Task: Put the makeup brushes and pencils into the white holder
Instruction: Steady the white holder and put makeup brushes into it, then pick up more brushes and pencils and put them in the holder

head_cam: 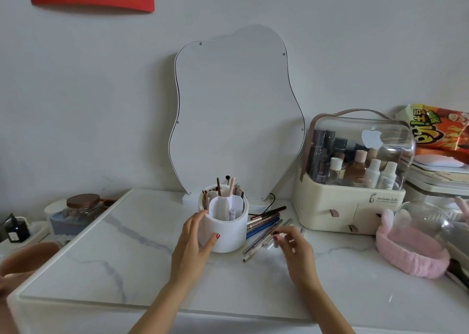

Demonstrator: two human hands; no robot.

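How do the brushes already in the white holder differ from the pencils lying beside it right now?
The brushes in the holder stand upright in compartments of the white holder, while the loose pencils lie flat on the marble top to its right. The brushes in the holder show only their upper ends; the loose pencils show nearly full length, fanned in a pile. The left hand steadies the holder; the right hand reaches the pile. Both sets are slim sticks.

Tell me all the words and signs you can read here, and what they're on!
"Serious Life": on the cream organizer box; the smaller line beneath is too tiny to read.
White apple-shaped logo: on its clear lid.
Big yellow letters: on the orange snack bag, not clearly readable.
Bottle labels inside: too small.
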